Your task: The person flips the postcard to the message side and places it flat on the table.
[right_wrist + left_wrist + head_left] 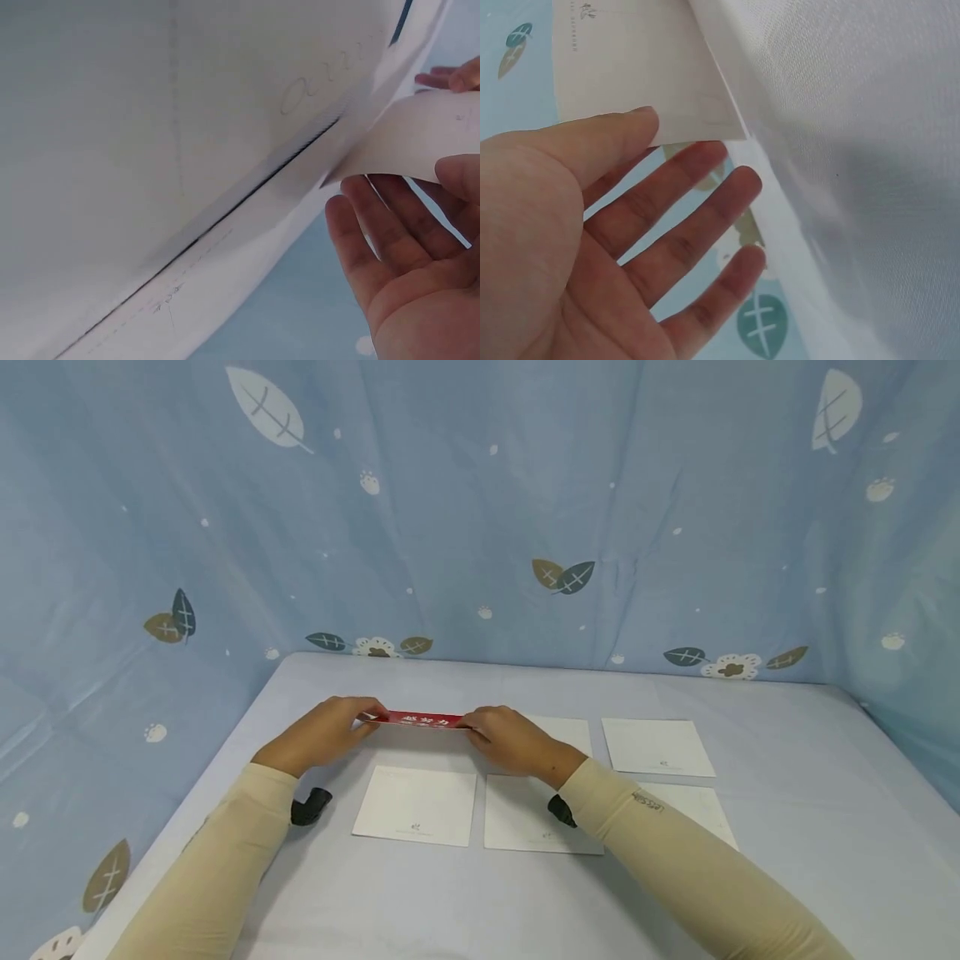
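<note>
A postcard (pixel 423 719) is held up over the far part of the table, its red face with white characters tipped toward the head camera. At its left end my left hand (pixel 322 737) pinches it between thumb and fingers. The other end is pinched by my right hand (pixel 513 742). In the left wrist view the postcard's pale back (pixel 641 67) carries a small printed emblem, and three fingers spread below it. The right wrist view has the card (pixel 412 142) slightly bowed between the two hands.
Several white postcards lie face down on the pale tablecloth: one at front left (pixel 415 806), one at front middle (pixel 517 827), one at back right (pixel 658 747). Others are partly covered by the right hand and sleeve. A blue leaf-patterned curtain (pixel 465 510) hangs behind the table.
</note>
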